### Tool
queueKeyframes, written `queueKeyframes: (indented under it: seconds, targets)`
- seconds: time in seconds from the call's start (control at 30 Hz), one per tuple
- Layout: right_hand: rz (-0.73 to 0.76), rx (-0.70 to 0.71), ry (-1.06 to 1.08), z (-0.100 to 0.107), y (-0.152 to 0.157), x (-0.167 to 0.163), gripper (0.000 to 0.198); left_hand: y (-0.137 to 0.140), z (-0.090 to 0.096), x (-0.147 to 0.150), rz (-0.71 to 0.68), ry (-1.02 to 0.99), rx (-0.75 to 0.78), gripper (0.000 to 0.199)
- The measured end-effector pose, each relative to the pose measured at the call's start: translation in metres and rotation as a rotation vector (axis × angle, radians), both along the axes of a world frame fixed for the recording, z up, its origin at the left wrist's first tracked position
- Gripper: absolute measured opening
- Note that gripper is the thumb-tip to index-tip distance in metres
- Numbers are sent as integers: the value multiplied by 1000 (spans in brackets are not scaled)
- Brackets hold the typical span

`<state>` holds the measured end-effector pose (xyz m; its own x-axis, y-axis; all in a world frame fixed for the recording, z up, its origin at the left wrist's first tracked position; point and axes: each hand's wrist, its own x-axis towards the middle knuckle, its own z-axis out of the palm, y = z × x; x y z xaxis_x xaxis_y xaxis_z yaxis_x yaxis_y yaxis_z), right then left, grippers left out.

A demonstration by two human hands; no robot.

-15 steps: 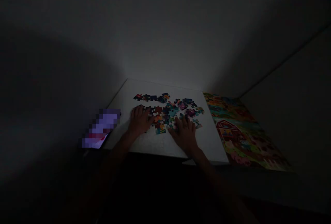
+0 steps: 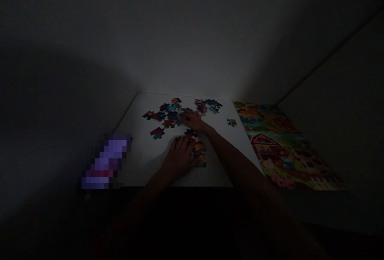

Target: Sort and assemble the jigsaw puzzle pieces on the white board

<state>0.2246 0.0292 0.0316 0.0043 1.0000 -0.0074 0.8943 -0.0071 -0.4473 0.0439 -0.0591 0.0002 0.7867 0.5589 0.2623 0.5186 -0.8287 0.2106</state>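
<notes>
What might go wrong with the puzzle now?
The right hand might knock the dark jigsaw pieces by its fingertips askew. The left hand could nudge the orange jigsaw pieces beside it. The lone jigsaw piece near the farm picture might get overlooked in this dim light.

White table (image 2: 138, 160) bearing jigsaw pieces. A mixed-colour cluster (image 2: 172, 115) lies left of centre; a pink-and-blue cluster (image 2: 213, 106), near the far edge; an orange group (image 2: 200, 161), toward the near edge. Set apart: a red-and-teal portion (image 2: 157, 133), left; a yellow-and-blue piece (image 2: 232, 123), right. A farm picture (image 2: 282, 152) borders the right side.
</notes>
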Motion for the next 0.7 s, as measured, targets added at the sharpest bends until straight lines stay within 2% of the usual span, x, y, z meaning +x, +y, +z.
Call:
queueKeyframes:
  seconds: [0.07,0.1,0.17,0.23,0.3,0.33,0.37,0.43,0.53,0.6,0.7]
  targets:
    - [71,55,85,11,-11,4,47,7,0,16,-76,8,-5,56]
    - [43,120,114,14,-24,6,46,11,-1,26,-103,10,-8,56]
    - [-115,283,130,11,-63,8,50,23,-1,49,-156,18,-19,57]
    - [-269,357,99,-4,-111,5,56,40,0,72,-235,37,-43,57]
    - [-370,349,0,-24,-152,1,66,64,6,88,-260,55,-59,54]
    - [-367,312,-64,-33,-167,0,68,79,10,91,-214,56,-60,50]
    - [-376,273,-123,-40,-176,-1,69,94,15,89,-109,41,-49,46]
    - [-410,179,-213,-45,-179,-1,69,123,24,73,149,38,-47,42]
    - [-513,76,-248,-36,-153,7,70,150,30,29,329,55,-57,43]
    - [-574,44,-234,-29,-128,16,72,150,26,-1,350,73,-68,43]
    - [-645,7,-208,-24,-90,27,72,124,12,-30,313,63,-15,47]
